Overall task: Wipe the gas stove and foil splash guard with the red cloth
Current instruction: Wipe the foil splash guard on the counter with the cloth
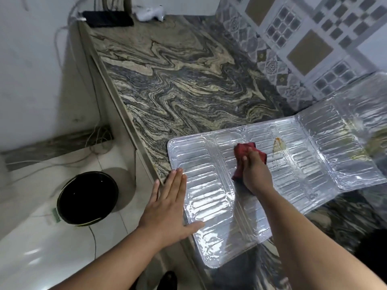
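Note:
The silver foil splash guard [209,185] lies unfolded and flat on the marbled counter, its right panels bending up toward the wall. My right hand [254,172] presses the crumpled red cloth [244,152] onto the middle of the foil. A yellow-brown stain [278,145] marks the foil just right of the cloth. My left hand [167,204] lies flat with fingers spread on the foil's left edge, at the counter's front edge. The gas stove is not in view.
The marbled stone counter [178,80] runs back to a black flat device [109,18] and a white object [149,12] at the far end. Patterned wall tiles [303,38] rise at right. A black bucket [88,198] stands on the floor among cables at left.

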